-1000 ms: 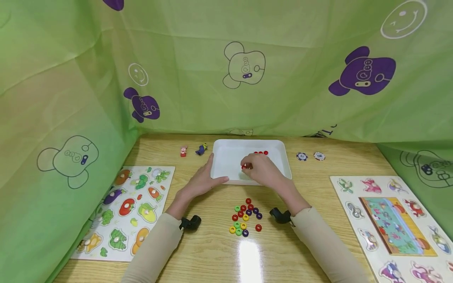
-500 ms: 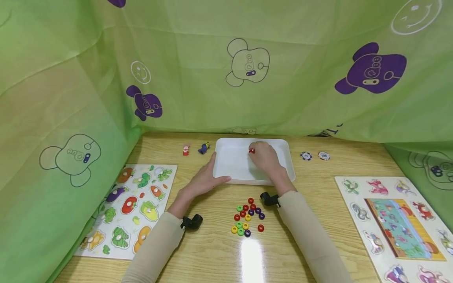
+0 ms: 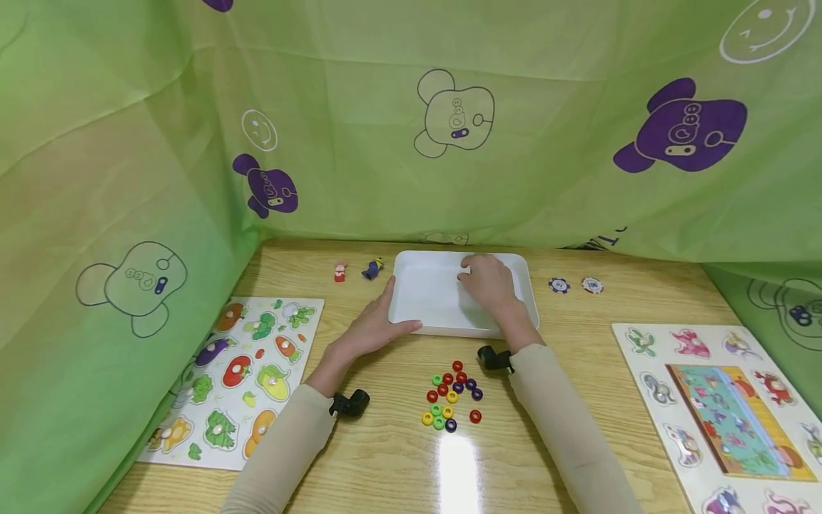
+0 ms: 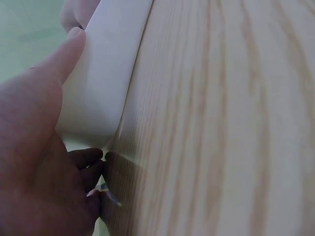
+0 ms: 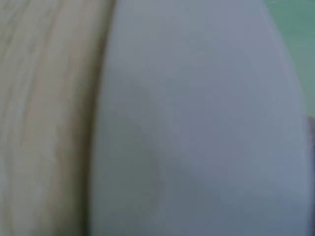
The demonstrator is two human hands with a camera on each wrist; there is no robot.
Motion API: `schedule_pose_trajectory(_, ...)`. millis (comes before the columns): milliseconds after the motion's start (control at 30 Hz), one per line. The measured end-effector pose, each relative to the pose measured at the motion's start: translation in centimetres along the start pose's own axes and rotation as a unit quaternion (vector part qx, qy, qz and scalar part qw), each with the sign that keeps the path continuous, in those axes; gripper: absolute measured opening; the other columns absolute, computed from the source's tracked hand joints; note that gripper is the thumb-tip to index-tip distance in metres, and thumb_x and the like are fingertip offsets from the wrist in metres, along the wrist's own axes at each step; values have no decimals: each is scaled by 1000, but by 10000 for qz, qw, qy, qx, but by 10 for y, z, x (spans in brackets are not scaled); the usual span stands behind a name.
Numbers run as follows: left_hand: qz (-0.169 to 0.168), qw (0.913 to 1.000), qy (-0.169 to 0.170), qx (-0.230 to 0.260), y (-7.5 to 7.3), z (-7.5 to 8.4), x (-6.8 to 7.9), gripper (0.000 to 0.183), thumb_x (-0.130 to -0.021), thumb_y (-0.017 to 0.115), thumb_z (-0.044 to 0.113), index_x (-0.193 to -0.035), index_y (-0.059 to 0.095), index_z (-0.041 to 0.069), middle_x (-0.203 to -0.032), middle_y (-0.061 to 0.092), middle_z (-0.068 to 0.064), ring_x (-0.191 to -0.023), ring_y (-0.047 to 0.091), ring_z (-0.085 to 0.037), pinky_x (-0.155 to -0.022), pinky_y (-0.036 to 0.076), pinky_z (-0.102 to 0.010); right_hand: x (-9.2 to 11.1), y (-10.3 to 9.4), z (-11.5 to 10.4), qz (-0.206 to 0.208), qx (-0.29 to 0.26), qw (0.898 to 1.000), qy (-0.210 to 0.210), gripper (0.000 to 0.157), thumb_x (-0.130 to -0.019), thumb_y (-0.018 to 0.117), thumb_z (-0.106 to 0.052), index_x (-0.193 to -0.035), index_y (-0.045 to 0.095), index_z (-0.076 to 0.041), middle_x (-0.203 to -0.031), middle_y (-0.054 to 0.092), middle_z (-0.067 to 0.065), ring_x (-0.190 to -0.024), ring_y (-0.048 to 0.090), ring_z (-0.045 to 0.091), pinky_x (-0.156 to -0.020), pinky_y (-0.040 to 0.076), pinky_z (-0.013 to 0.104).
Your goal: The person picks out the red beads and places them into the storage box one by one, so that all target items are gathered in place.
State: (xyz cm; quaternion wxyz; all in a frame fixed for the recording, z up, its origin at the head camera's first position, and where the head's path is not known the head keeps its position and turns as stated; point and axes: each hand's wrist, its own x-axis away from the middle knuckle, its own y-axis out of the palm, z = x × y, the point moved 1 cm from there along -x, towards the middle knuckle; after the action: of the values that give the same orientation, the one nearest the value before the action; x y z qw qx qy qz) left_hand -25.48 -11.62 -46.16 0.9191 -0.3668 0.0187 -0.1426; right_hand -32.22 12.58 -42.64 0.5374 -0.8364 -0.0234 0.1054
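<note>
One white tray (image 3: 420, 296), on the wood counter (image 3: 372, 457). Left hand (image 3: 372, 326): at the tray's near left corner, grip spread, thumb along the near wall. Right hand (image 3: 491, 287): over the tray, fingers bent; one red ring (image 3: 459, 277) at its fingertips, whether pinched or merely touched cannot be told. Assorted loose rings (image 3: 452, 397), red, green, yellow and purple: before the tray, nearer the person. Two figurines (image 3: 373, 269): left of the tray. Two chips (image 3: 559, 285): right of the tray. Vegetable board (image 3: 225, 457): nearer and left of the tray. Sea-creature board (image 3: 663, 348): nearer and right.
</note>
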Motion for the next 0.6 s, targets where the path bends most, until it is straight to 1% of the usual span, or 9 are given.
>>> schedule_pose_trajectory(100,3,10000,28,19,1,2,0,113,-72,62,67,-150,-6,23,-157,13,-4,-142,21,-28,-108,29,-52,5,-10,3,58,-153,9999,-6,26,-87,60,-23,-109,68,-13,-89,67,6,-72,59,21,-58,45,34)
schedule_pose_trajectory(200,-30,9999,77,74,2,3,0,112,-73,63,66,-150,-6,22,-157,12,-4,-142,21,-29,-109,28,-52,13,-21,6,89,-342,9994,-28,25,-87,59,-21,-108,69,-11,-88,66,6,-66,56,19,-54,41,30)
schedule_pose_trajectory(300,-25,9998,119,136,4,3,0,112,-73,63,65,-150,-7,23,-157,11,-3,-142,20,-28,-109,28,-52,22,-30,7,82,-521,9984,-180,24,-87,60,-21,-107,69,-11,-86,66,5,-66,56,18,-54,41,28)
schedule_pose_trajectory(400,23,9997,161,182,4,0,-1,111,-74,65,61,-149,-8,24,-157,11,-2,-142,21,-27,-109,28,-52,32,-38,4,28,-723,9965,-426,23,-87,61,-21,-105,70,-10,-84,66,4,-68,56,17,-57,43,28)
schedule_pose_trajectory(500,43,9996,192,188,4,-1,-1,110,-75,66,59,-149,-8,24,-157,11,-2,-142,21,-26,-110,27,-51,45,-42,-2,-114,-773,9947,-668,21,-87,62,-21,-104,70,-10,-83,66,2,-70,56,16,-58,44,28)
schedule_pose_trajectory(600,59,9996,186,208,3,0,0,110,-76,66,57,-150,-7,22,-157,11,-2,-142,21,-27,-110,27,-52,58,-44,-9,-337,-675,9933,-871,19,-87,62,-21,-102,71,-11,-81,65,0,-70,55,14,-59,44,27)
